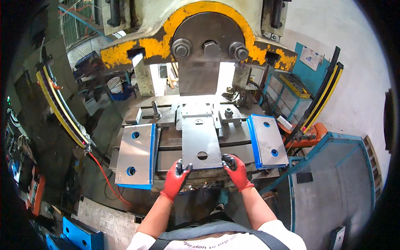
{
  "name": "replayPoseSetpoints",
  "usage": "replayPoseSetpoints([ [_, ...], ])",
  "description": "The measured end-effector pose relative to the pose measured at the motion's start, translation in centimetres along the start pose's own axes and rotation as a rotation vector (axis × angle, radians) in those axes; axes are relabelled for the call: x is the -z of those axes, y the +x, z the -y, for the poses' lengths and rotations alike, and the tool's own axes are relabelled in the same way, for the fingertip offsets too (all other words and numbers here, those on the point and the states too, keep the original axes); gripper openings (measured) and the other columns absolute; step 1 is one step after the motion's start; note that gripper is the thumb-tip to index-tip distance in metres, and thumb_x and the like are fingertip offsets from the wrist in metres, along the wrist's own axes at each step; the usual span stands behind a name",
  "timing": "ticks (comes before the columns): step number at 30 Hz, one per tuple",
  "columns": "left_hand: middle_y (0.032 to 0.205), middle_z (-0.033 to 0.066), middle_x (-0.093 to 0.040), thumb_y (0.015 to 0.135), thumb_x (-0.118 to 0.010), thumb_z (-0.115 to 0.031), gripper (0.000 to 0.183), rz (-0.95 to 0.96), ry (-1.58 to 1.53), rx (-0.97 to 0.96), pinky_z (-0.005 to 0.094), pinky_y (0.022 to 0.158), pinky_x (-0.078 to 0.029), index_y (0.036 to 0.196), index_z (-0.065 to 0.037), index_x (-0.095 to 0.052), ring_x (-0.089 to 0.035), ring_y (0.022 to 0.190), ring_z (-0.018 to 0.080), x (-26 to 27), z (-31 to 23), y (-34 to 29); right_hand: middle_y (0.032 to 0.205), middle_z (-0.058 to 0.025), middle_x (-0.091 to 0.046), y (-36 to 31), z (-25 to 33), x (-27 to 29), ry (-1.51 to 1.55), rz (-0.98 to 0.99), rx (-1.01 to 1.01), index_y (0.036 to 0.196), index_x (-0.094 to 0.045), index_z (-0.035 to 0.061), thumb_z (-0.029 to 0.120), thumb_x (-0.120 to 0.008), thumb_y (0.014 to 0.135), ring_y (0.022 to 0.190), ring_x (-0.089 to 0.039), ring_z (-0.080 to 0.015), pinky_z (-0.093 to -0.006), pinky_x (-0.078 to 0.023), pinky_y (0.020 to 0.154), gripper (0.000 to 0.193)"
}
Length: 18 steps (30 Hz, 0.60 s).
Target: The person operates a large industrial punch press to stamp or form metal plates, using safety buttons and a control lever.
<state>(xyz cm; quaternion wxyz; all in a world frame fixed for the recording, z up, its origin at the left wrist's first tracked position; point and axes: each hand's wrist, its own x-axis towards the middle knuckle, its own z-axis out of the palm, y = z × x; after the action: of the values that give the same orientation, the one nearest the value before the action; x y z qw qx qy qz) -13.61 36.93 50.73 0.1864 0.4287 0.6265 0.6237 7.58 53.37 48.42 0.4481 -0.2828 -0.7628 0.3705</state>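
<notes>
My left hand [176,178] and right hand [236,170], both in red-and-black gloves, pinch the near corners of a flat metal sheet [201,143] with a round hole near its near end, lying on the press surface [166,156] and reaching under the ram. It looks stiff, thin and probably sharp-edged, light enough for two hands, best held at the near corners. Stacks of similar holed sheets with blue film lie to the left [135,155] and to the right [268,141]. Farther off rises the yellow-painted press head [196,25], with a teal workbench [298,83] at far right.
</notes>
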Motion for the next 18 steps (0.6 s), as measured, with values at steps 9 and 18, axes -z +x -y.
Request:
replayPoseSetpoints([
  [9, 0.103, 0.002, -0.064, 0.095, -0.055, -0.011, 0.016, 0.037, -0.871, 0.293, 0.024, 0.085, -0.047, 0.107, -0.001, -0.061, -0.059, 0.094, 0.0095, -0.5, -3.1, -3.1, 0.115, -0.0058, -0.064, -0.5, 2.8, -0.7, 0.617, -0.161, -0.134, 0.122, -0.058, 0.0017, 0.004, -0.061, 0.09, 0.106, -0.06, -0.0153, -0.0304, -0.044, 0.097, 0.032],
  [18, 0.118, 0.012, -0.063, 0.1, -0.044, -0.019, 0.033, 0.524, -1.816, 0.642, 0.0373, 0.099, -0.045, 0.127, -0.001, -0.053, -0.059, 0.111, 0.0245, 1.8, -5.6, -9.1, 0.131, -0.0092, -0.053, -0.9, 7.2, -7.5, 1.303, 0.458, -0.477, 0.143, -0.036, 0.0083, 0.008, -0.061, 0.091, 0.111, -0.057, -0.021, -0.0348, -0.046, 0.097, 0.058],
])
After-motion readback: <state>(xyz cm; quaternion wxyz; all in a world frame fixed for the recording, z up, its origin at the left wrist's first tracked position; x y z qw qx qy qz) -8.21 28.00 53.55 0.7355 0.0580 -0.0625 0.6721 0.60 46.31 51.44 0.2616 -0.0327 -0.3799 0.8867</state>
